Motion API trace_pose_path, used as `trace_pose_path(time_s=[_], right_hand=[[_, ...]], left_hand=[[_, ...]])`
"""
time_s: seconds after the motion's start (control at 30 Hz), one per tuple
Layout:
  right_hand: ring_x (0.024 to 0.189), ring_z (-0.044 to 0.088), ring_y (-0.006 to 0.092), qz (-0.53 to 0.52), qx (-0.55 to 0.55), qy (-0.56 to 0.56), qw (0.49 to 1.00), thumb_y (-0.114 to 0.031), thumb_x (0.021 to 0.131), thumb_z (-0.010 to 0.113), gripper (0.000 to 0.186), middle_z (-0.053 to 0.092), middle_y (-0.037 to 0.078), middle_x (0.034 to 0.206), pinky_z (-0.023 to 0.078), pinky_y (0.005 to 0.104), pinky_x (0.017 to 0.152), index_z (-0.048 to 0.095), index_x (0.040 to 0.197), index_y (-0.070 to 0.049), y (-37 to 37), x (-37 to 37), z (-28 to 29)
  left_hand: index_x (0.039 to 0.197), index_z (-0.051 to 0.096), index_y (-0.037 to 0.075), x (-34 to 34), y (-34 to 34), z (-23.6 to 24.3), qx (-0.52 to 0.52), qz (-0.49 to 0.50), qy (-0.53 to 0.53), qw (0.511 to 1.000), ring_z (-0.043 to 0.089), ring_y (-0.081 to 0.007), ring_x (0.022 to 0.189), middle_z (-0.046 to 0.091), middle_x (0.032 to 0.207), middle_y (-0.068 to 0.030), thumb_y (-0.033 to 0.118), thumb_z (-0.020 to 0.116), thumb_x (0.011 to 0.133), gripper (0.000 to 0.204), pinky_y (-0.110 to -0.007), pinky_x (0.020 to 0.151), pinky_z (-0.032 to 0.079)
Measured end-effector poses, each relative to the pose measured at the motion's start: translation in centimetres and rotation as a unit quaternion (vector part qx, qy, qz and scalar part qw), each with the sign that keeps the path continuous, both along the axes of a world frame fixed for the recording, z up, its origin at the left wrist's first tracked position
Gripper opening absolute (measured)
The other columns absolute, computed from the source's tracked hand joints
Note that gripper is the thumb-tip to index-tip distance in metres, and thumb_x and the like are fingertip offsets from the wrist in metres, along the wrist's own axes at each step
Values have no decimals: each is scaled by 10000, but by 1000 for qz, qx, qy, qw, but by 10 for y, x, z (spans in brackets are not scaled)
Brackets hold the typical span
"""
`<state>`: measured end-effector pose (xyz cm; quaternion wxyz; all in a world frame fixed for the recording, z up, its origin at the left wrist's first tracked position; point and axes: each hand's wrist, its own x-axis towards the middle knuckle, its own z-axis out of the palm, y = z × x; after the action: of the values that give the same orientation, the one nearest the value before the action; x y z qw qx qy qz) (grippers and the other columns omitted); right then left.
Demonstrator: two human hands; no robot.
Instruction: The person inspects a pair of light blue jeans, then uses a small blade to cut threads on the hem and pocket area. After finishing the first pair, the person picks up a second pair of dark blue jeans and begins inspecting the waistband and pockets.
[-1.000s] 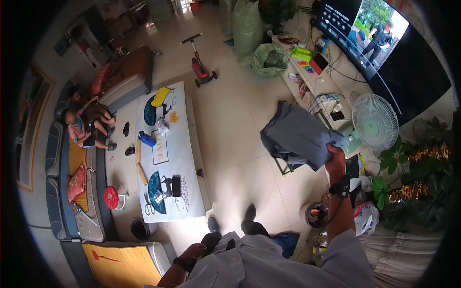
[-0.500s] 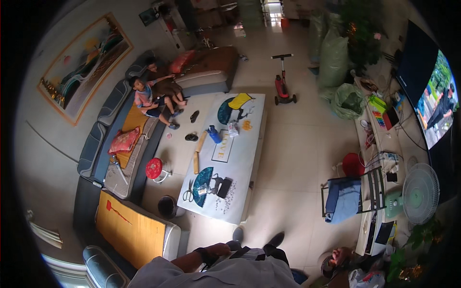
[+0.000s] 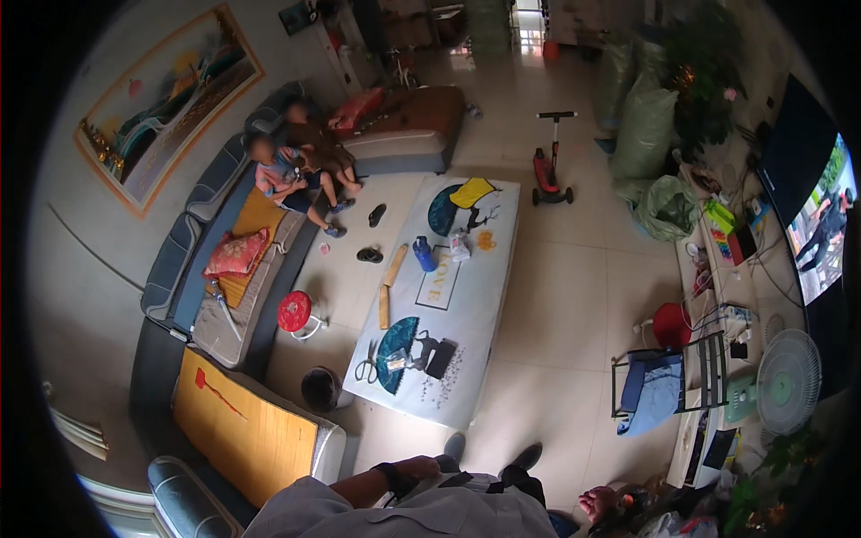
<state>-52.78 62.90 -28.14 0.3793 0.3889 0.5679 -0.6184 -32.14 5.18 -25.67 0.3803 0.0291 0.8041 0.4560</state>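
My left hand [image 3: 418,467], with a dark band at its wrist, is bent in front of my waist against my light grey shirt; its fingers are mostly hidden. Low at my right side hangs my right hand [image 3: 594,504], its fingers curled and no object visible in them. Ahead of me stands a long low table [image 3: 462,399] with a white printed cover. It bears scissors [image 3: 366,369], a small packet [image 3: 396,360], a black rectangular object [image 3: 441,359], a blue bottle [image 3: 423,254], a clear bag [image 3: 459,244] and two tan strips [image 3: 386,306]. Neither hand touches these.
Two people sit on the sofa [image 3: 260,296] at the left. Between sofa and table are a red stool [image 3: 294,311], a dark bin [image 3: 320,387] and sandals [image 3: 369,255]. A scooter [image 3: 549,170] stands beyond. Rightward are a folding chair [image 3: 650,392], a fan [image 3: 787,369] and a television [image 3: 821,224].
My right hand has swung leftward and lower, closer to my body. The view has shifted slightly, so the room sits further right and lower. My left hand stays at my waist.
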Motion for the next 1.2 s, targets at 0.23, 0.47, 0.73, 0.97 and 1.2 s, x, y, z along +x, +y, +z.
trace_pose_path(time_s=[0.23,0.47,0.73,0.97,1.2], right_hand=[[737,694,330,-48,52,-83,994,9,930,586,140,649,158,883,608,497,671,560,1049,-62,-105,49,44],[696,692,290,-24,-4,29,999,-58,960,580,22,659,139,852,598,403,592,569,980,-57,-159,148,15],[664,677,263,-77,33,44,996,-124,932,646,89,605,111,817,547,357,542,565,941,-88,-170,199,34],[743,721,237,-155,40,70,985,-103,948,646,101,662,83,872,589,372,626,590,1032,-102,-153,281,14],[671,713,234,-281,22,-32,959,-120,996,570,58,661,89,817,589,373,584,603,1012,-75,-133,466,-24]], left_hand=[[1190,726,76,39,-65,6,40,60,-71,995,681,-277,1053,725,1121,-128,328,614,1011,329,-405,940,531],[1090,725,97,92,-127,-58,-102,-185,139,968,692,-348,1000,734,1059,-130,190,637,878,248,-456,871,562],[930,737,132,87,-142,-33,-124,-220,252,934,692,-289,951,733,971,-81,201,632,907,128,-430,817,567],[1060,744,48,85,-110,-12,-123,-164,47,978,724,-282,976,763,1032,-121,237,676,928,241,-410,875,582],[1135,739,-14,114,-65,2,-161,-59,-105,980,728,-244,951,773,1023,-144,322,726,920,400,-384,893,568]])
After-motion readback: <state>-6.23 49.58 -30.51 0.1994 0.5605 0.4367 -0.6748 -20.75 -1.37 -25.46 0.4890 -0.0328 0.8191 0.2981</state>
